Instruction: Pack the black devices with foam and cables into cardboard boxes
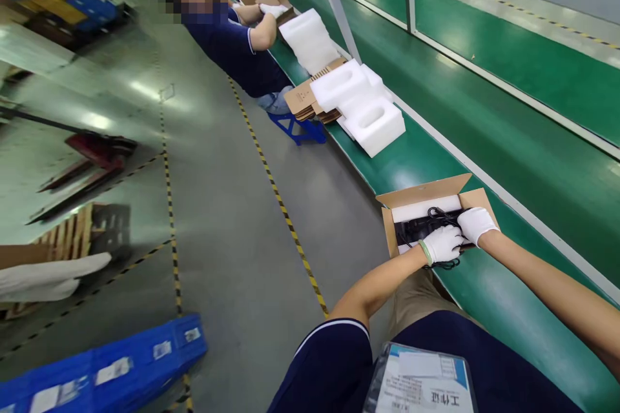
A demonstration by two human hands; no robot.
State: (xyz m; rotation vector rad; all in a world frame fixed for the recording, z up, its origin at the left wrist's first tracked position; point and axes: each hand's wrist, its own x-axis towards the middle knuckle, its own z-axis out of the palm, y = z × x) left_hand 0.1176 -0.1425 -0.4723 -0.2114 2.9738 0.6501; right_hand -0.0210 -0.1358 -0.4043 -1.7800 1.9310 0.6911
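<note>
An open cardboard box (390, 232) sits on the near edge of the green conveyor belt (504, 142), with white foam (421, 208) along its far side. Inside lies a black device with a black cable (419, 227). My left hand (443, 244), in a white glove, is curled over the black item and cable at the box's near side. My right hand (476, 224), also gloved, presses closed on the same black item at the box's right end.
Further up the belt lie white foam inserts (361, 106) and flat cardboard sheets (303, 98). A co-worker in a dark blue shirt (237, 45) sits there on a blue stool (298, 128), gloved hands at another box. Blue crates (104, 364) and a pallet stand on the floor at left.
</note>
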